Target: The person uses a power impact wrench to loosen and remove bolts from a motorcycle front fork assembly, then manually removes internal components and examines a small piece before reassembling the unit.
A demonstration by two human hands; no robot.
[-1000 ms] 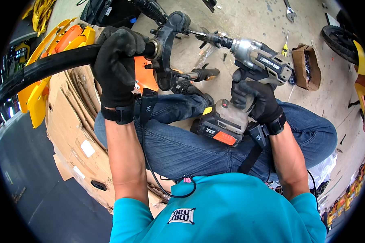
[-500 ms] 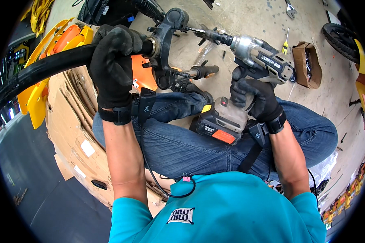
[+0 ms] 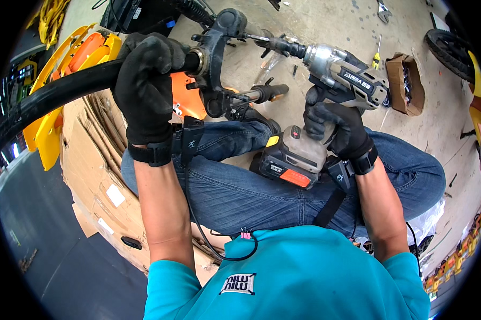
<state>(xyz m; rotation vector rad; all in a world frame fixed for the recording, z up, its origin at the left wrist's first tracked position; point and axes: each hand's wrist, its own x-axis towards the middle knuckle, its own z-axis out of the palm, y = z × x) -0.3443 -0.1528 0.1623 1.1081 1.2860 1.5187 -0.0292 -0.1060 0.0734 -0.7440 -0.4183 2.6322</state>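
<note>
My left hand [image 3: 144, 88], in a black work glove, is wrapped round a thick black tube [image 3: 59, 96] that runs off to the left. The tube's right end has a metal ring and sits at a dark metal fork clamp [image 3: 217, 53]. In my gloved right hand [image 3: 340, 125] is a grey cordless impact wrench [image 3: 352, 80], gripped by its handle, its battery pack [image 3: 291, 160] over my lap. A slim bit [image 3: 257, 38] extends from the wrench's nose to the upper part of the clamp, where its tip meets the metal. The glove hides the trigger.
Flattened cardboard [image 3: 99, 154] and yellow plastic panels [image 3: 48, 138] lie at the left. On the right floor are an open cardboard box [image 3: 406, 88] of small parts, a yellow screwdriver [image 3: 377, 56] and an adjustable wrench [image 3: 383, 12]. A wheel [image 3: 448, 56] stands at far right.
My left hand, the black tube and the clamp have shifted very slightly left. The impact wrench and my right hand stay almost where they were.
</note>
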